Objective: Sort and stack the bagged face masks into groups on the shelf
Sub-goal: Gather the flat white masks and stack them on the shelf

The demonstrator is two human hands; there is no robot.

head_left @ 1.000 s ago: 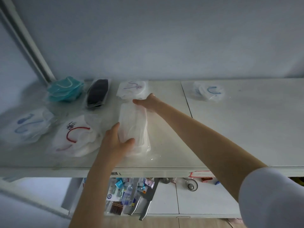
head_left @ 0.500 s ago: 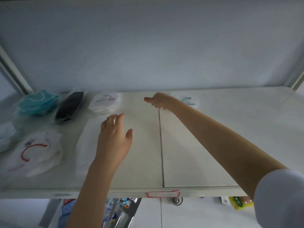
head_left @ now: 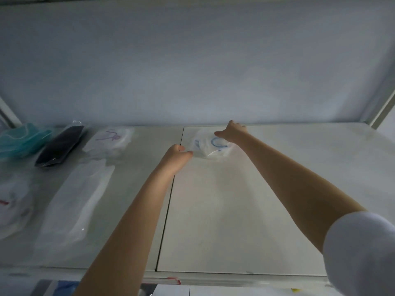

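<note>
The left hand's (head_left: 177,154) fingers (head_left: 188,153) are curled onto the near-left edge of the blue bag (head_left: 211,147) and seem to pinch it. The right hand (head_left: 232,132) lies over the bag's far-right edge with its thumb stretched left; blur hides whether it grips. This clear bag, holding a white mask with blue loops, lies alone at the far end of the shelf's (head_left: 235,210) right panel, well apart from the rest. The left panel is already laid out. Along the far side are teal masks (head_left: 21,139), a black bag (head_left: 59,148) with a dark mask, and a purple bag (head_left: 111,139) holding a white, purple-looped mask. Nearer are a long white bag (head_left: 81,199) of white masks and a red bag (head_left: 12,206), cut off at the frame's edge. The sorting looks well advanced, with the blue bag probably the last stray. No blue group shows in view.
</note>
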